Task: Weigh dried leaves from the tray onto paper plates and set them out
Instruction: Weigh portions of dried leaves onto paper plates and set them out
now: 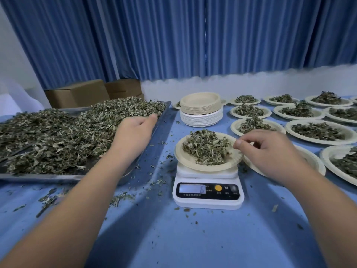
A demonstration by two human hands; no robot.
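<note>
**A:** Hand status?

**B:** Left hand is palm down on the heap of dried grey-green leaves in the flat steel tray, at the tray end nearest the scale. Its fingertips are buried in the heap, so I can't tell if it grips any.

**A:** Right?

**B:** Right hand has its fingers curled, with thumb and forefinger tips drawn together at the right rim of the beige paper plate. That plate sits on the white digital kitchen scale. Whether they pinch the rim, a leaf scrap or nothing, I can't tell.

**A:** Load?

**B:** A mound of leaves is on that plate, just left of the right thumb. The display is lit but blurred, and the last digit looks like 6.

**A:** Surface, room?

**B:** The counter has a blue cover, with leaf crumbs scattered beside the left forearm. Blue pleated curtains hang behind, with a white wall strip below them. Brown cardboard boxes stand beyond the left hand, past the tray.

**A:** Clearance?

**B:** A stack of empty paper plates stands beyond the scale, between the hands. Rows of filled plates lie beyond and right of the right hand, packed close together. One more pale plate lies directly under the right hand, mostly hidden. The left forearm crosses the tray's near corner. There is an open stretch of cover on the near side of the scale, between the forearms.
</note>
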